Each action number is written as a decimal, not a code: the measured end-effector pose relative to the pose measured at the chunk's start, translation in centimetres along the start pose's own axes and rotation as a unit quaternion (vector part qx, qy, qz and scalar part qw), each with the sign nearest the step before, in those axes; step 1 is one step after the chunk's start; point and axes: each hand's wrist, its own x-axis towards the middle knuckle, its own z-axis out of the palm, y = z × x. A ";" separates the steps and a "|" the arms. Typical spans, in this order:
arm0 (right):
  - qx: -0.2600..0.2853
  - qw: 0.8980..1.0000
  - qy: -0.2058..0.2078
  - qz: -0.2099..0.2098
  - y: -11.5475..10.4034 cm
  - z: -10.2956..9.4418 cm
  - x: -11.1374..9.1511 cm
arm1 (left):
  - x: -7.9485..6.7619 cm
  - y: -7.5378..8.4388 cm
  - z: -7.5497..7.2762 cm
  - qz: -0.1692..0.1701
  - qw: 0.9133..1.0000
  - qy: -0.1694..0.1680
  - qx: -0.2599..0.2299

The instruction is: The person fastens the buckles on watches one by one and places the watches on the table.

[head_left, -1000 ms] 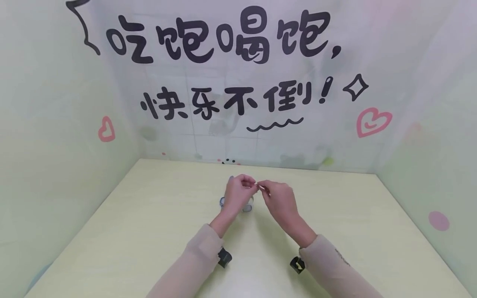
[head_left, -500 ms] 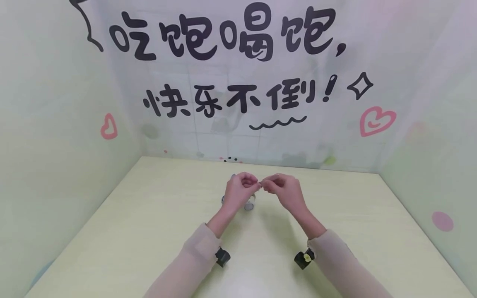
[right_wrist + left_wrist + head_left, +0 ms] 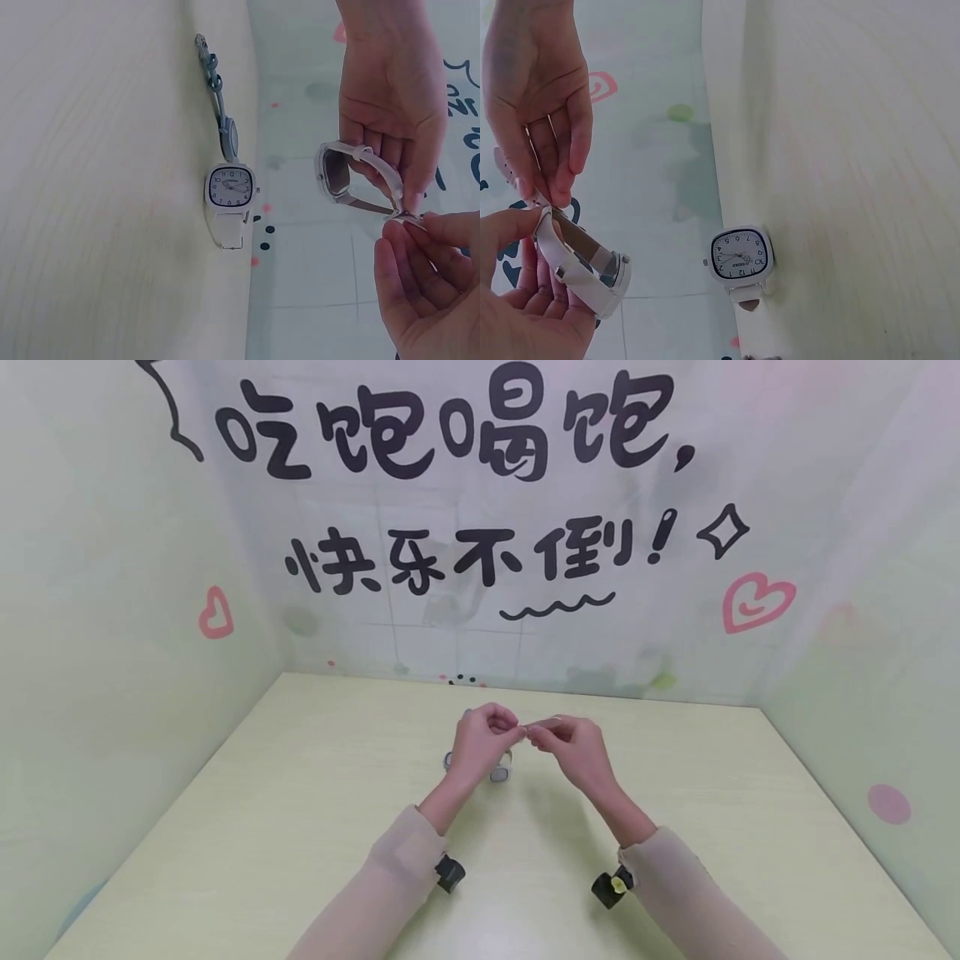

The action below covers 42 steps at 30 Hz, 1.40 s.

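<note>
A white wristwatch [image 3: 577, 274] with its strap bent into a loop hangs between both hands above the table. My left hand [image 3: 480, 745] pinches the strap near its buckle, the watch case dangling under the fingers. With thumb and fingertips, my right hand [image 3: 577, 747] pinches the strap's other end at the buckle. The fingertips of both hands almost meet there, and they partly hide the buckle. On the table below lies a second white watch [image 3: 231, 187], square-faced with black numerals. Beside it a watch with a blue-grey strap [image 3: 217, 94] stretches out on its side.
The pale wooden table [image 3: 315, 827] extends around the hands. A printed white backdrop [image 3: 337, 643] with black lettering closes off the back, and side walls [image 3: 862, 693] stand left and right. Black wrist cameras [image 3: 450, 875] hang under both sleeves.
Over the last second my right hand has shifted slightly right and turned, its fingers now lifted at the buckle. My left hand stays nearly in place. The last half second shows very little movement.
</note>
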 end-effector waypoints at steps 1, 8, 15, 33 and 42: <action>-0.002 1.000 0.002 -0.003 0.0 0.0 -0.1 | 0.0 0.0 0.0 0.000 1.000 0.000 0.001; 0.003 1.000 0.004 -0.007 -0.1 -0.1 -0.3 | -0.2 -0.3 0.0 0.012 1.000 0.004 0.001; -0.064 0.996 0.037 -0.044 -0.3 0.5 -0.9 | -0.2 -0.5 0.4 0.016 0.999 0.019 0.028; -0.381 0.868 0.147 -0.281 -0.8 2.0 -1.0 | -0.6 0.2 0.1 -0.021 0.998 0.041 -0.038; -0.403 0.850 0.131 -0.313 -0.9 2.1 -1.5 | 0.0 -0.2 -0.5 -0.048 0.997 0.028 -0.058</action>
